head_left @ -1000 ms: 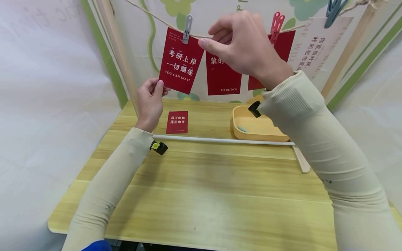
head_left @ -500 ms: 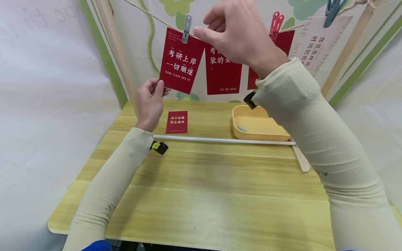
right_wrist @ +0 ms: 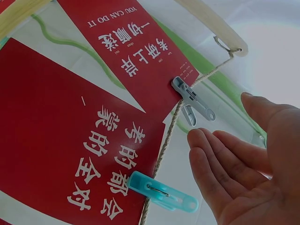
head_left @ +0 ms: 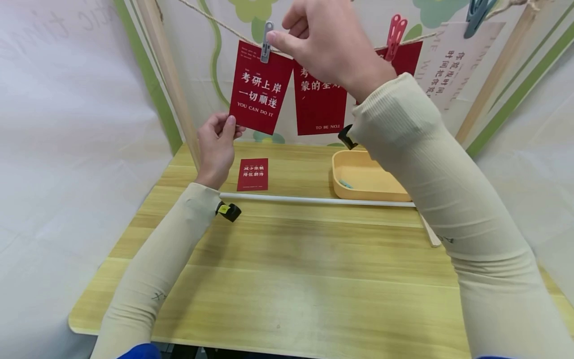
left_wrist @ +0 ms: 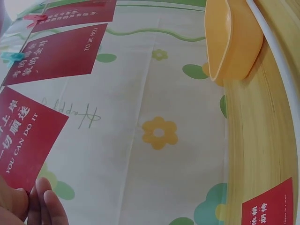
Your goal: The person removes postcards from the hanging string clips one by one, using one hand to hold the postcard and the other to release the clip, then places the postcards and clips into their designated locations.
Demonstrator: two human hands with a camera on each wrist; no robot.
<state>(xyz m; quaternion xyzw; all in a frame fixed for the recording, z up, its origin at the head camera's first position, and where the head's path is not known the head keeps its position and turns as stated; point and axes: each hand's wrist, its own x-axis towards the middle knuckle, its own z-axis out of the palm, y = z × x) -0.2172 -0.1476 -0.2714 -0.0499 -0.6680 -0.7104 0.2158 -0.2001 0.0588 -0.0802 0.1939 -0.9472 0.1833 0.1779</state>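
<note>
A red card (head_left: 257, 110) with white lettering hangs tilted from a rope (right_wrist: 165, 145), held there by a grey clothespin (right_wrist: 202, 107). My left hand (head_left: 216, 147) pinches the card's lower left corner between thumb and fingers. Beside the grey clothespin is my right hand (head_left: 320, 47); in the right wrist view its thumb and fingers are spread apart, with nothing between them. A second red card (head_left: 319, 114) hangs to the right under a teal clothespin (right_wrist: 161, 191), which the right hand hides in the head view.
Farther right hang another red card under a red clothespin (head_left: 395, 37) and a pale card (head_left: 455, 65) under a blue-grey clothespin (head_left: 476, 19). On the table lie a small red card (head_left: 253, 184), a white rod (head_left: 305, 199) and an orange tray (head_left: 372, 193) with a small teal item inside.
My right hand has moved left along the rope, from above the second card to the grey clothespin. The left hand keeps its pinch on the card's corner and has hardly moved.
</note>
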